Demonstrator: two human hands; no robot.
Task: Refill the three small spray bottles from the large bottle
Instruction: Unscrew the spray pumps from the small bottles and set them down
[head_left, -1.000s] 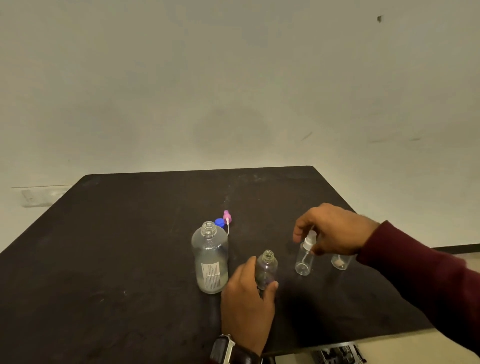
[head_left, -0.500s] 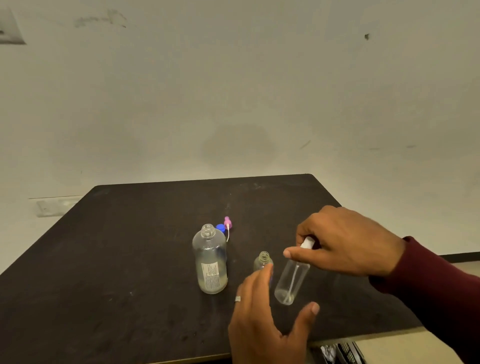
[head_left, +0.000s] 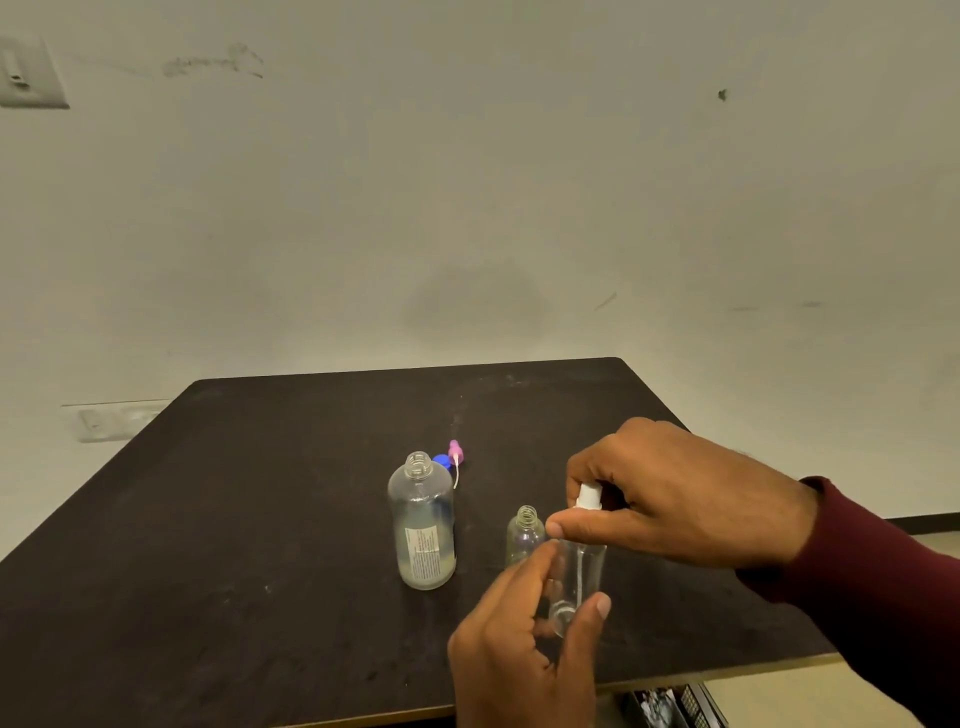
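Clear plastic, the small spray bottle with a white pump top (head_left: 579, 571) sits right of the frame's centre, held off the dark table (head_left: 208, 545). The right hand (head_left: 685, 499) pinches its white top between thumb and fingers; the left hand (head_left: 524, 649) wraps the lower body, thumb on the right side. Just behind stands an uncapped small clear bottle (head_left: 524, 535). Left of it is the large clear labelled bottle (head_left: 423, 525) (open-necked, liquid low inside). A blue cap (head_left: 441, 460) and pink sprayer head (head_left: 455, 451) lie beyond.

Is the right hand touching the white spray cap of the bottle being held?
Touching. The head view shows the right hand pinching the white spray cap.
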